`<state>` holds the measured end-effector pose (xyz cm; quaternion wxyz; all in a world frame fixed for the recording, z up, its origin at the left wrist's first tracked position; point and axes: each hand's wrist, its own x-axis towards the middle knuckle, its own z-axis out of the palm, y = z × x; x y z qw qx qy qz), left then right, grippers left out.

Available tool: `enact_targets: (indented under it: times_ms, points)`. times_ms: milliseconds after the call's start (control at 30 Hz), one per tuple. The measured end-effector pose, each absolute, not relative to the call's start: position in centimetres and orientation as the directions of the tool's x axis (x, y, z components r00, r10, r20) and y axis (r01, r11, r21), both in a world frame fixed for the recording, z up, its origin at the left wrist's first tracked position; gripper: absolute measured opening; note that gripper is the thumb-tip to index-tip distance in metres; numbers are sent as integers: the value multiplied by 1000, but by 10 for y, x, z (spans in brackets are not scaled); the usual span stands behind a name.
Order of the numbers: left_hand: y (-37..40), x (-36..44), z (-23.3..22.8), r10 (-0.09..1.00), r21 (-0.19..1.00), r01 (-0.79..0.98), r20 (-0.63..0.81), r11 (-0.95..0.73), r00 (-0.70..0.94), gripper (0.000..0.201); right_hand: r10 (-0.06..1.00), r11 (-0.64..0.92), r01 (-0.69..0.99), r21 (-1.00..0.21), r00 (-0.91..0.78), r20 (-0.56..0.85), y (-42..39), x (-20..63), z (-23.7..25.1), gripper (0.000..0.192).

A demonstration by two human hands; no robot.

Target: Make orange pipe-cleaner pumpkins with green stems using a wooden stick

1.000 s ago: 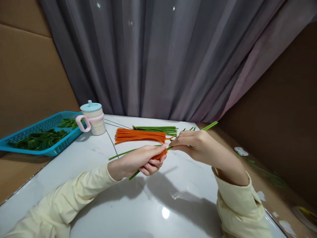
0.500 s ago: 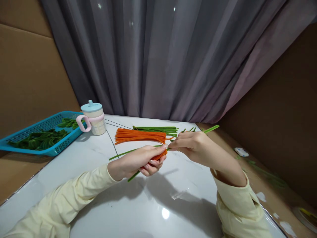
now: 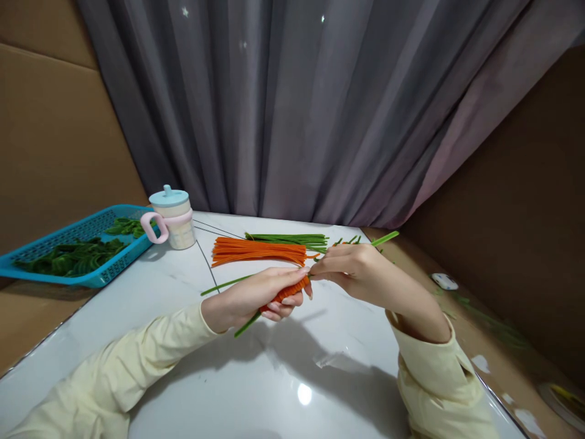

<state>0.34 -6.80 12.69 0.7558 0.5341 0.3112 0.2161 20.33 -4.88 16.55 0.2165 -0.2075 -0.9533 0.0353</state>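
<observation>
Both hands meet just above the white table (image 3: 183,366), and the piece they work on lies between them. The left hand (image 3: 256,296) is curled closed around an orange coil (image 3: 292,288) wound on a green stem (image 3: 242,325); the stem's long axis runs from lower left up to the right, where its far end (image 3: 386,238) pokes out past the right hand (image 3: 354,268). The right hand's fingertips pinch the stem just beside the coil's right end — touching or nearly so. How much coil sits inside the left palm is hidden, and the pinch point itself is hard to make out.
</observation>
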Motion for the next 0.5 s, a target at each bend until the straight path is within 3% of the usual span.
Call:
enact_targets:
  times_ms: [267, 500]
  points:
    - [-68, 2, 129, 673, 935, 13, -266, 355, 690, 37, 456, 890, 422, -174, -796, 399, -50, 204, 168, 22]
    - [-68, 2, 128, 693, 945, -47, -204, 325, 691, 34, 465, 884, 435, -170, -789, 402, -50, 205, 170, 20]
